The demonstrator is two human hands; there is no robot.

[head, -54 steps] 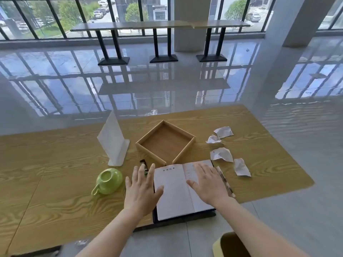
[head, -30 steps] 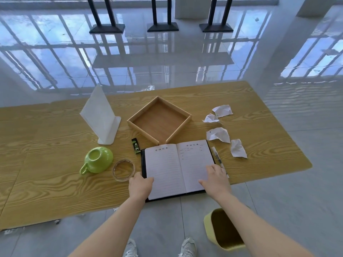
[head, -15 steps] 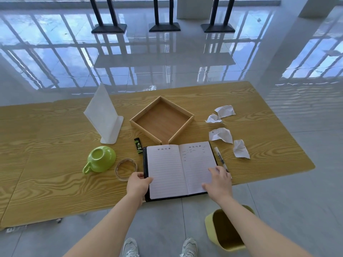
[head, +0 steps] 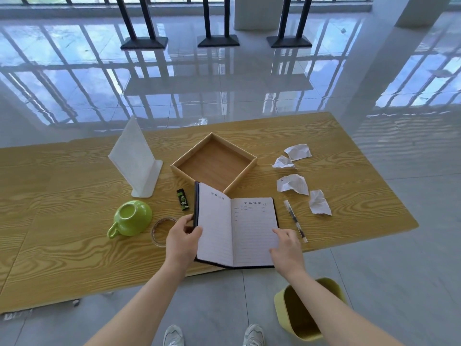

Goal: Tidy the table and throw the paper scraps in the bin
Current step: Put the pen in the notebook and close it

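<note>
Far left of my L hand (head: 183,239) the table (head: 62,245) runs wide and bare out to its left edge. Beyond and left of the grip a white stand (head: 136,158) is upright. Nearer, a green cup (head: 132,217) lies tipped over, handle toward me. A tape ring (head: 153,232) lies flat just left of the L hand, partly under it. A lighter (head: 182,200) sits just beyond my knuckles.

L hand grips the notebook (head: 237,228) by its left cover, thumb on the page, fingers curled round the edge. That half is raised off the table and the right half lies flat. Its near end is at the table's near edge, maybe slightly over.

Just beyond the notebook is the tray (head: 249,168), only its wood floor showing. My R hand (head: 287,248) rests w/ relaxed fingers on the lower right page, pinching nothing. The pen (head: 295,221) lies just right of those fingers, alongside the notebook.

Four scraps (head: 293,184) lie beyond and right of the R hand, loose on the table, short of its right edge. The bin (head: 296,320) stands on the floor under my R forearm. Its inside is dark, so can't tell contents.
</note>
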